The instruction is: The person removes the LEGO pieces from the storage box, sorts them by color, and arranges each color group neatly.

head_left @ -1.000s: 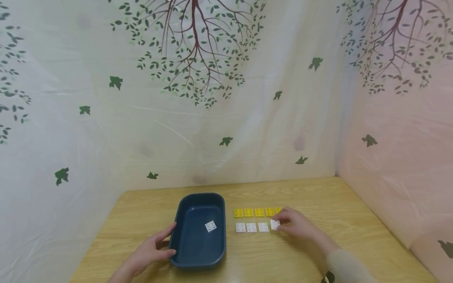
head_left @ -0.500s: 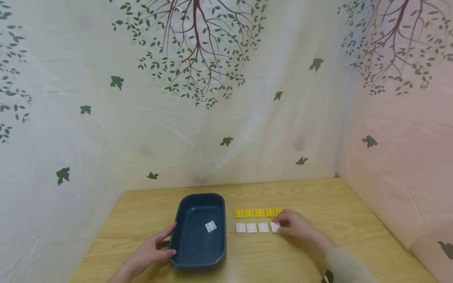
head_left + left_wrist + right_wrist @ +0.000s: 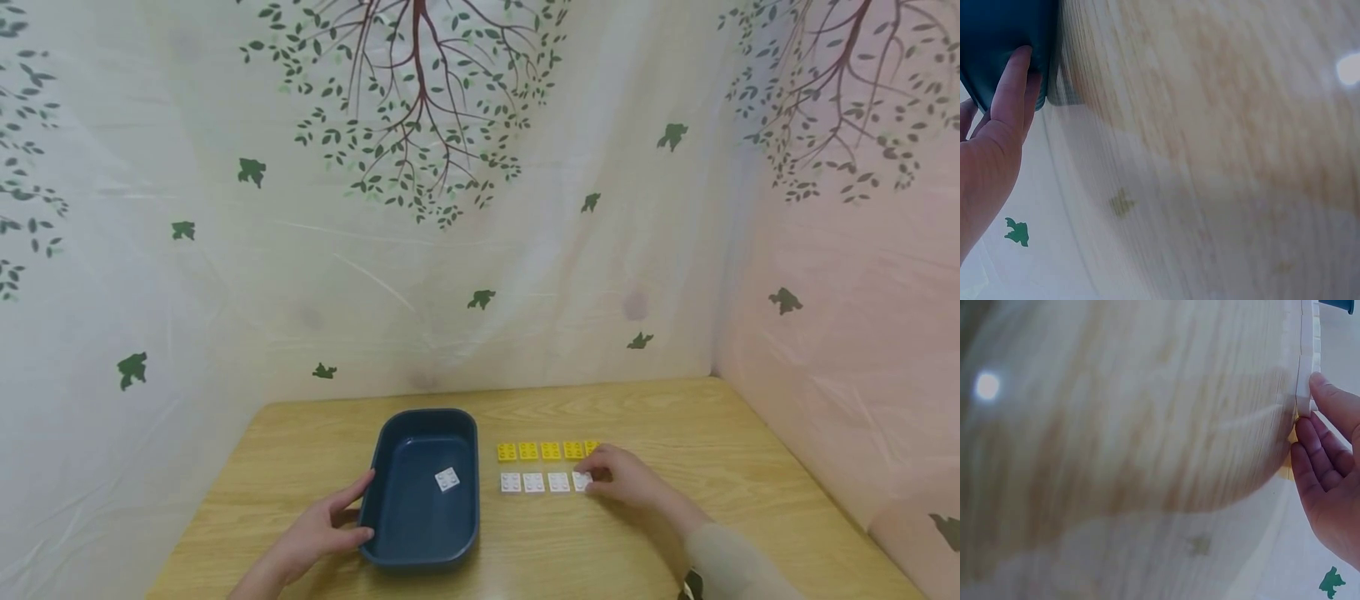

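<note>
In the head view, my left hand (image 3: 318,533) touches the left side of a dark blue rectangular tray (image 3: 381,492), thumb and fingers spread along its wall. The left wrist view shows those fingers (image 3: 1009,100) against the tray's outer wall (image 3: 997,37). One white studded toy brick (image 3: 447,479) lies at an angle inside the tray. To the right, my right hand (image 3: 626,477) pinches the white toy brick (image 3: 581,481) at the right end of a row on the table. In the right wrist view, the thumb (image 3: 1329,394) and curled fingers meet at that row's end.
A row of yellow toy bricks (image 3: 528,451) lies behind the white row (image 3: 533,482); my right hand partly covers its right end. The wooden table (image 3: 540,550) meets a leaf-patterned sheet (image 3: 525,333) at the back and sides.
The right hand has drawn very slightly toward the person, and the pinched brick now lines up with the white row. The left hand and tray stay put.
</note>
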Tool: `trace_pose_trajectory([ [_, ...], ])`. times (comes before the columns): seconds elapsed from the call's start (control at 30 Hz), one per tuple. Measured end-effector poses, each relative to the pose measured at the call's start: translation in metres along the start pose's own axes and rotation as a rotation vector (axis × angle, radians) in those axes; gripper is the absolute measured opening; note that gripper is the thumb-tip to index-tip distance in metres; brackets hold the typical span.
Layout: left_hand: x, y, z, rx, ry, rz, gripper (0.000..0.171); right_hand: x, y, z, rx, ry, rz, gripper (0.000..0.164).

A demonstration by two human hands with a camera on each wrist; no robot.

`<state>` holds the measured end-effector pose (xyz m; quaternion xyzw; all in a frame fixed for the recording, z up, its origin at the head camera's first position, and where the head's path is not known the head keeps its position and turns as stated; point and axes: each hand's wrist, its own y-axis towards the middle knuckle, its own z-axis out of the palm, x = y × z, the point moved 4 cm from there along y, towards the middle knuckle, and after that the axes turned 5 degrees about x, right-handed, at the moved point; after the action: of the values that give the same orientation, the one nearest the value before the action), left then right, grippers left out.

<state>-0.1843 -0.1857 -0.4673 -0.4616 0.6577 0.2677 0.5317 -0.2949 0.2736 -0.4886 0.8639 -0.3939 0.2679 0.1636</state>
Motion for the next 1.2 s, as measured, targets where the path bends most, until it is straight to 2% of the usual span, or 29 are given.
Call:
trace_pose_trajectory([
  [0.37, 0.000, 0.002, -0.003, 0.012, -0.003, 0.006, 0.081, 0.002, 0.001, -0.001, -0.020, -0.002, -0.006, 0.022],
  [0.6, 0.000, 0.004, -0.004, 0.026, 0.000, 0.015, 0.080, 0.012, 0.002, -0.014, -0.044, -0.009, -0.032, 0.022],
  [0.77, 0.000, 0.005, -0.005, 0.035, -0.005, 0.021, 0.080, 0.023, 0.006, -0.027, -0.027, -0.042, 0.002, 0.024],
  [0.93, 0.000, 0.006, -0.006, 0.036, -0.004, 0.020, 0.080, 0.035, 0.012, -0.039, -0.002, -0.061, -0.031, 0.026],
  [1.2, 0.001, 0.007, -0.007, 0.026, 0.004, 0.005, 0.080, 0.050, 0.019, -0.045, 0.045, -0.014, -0.054, 0.028],
])
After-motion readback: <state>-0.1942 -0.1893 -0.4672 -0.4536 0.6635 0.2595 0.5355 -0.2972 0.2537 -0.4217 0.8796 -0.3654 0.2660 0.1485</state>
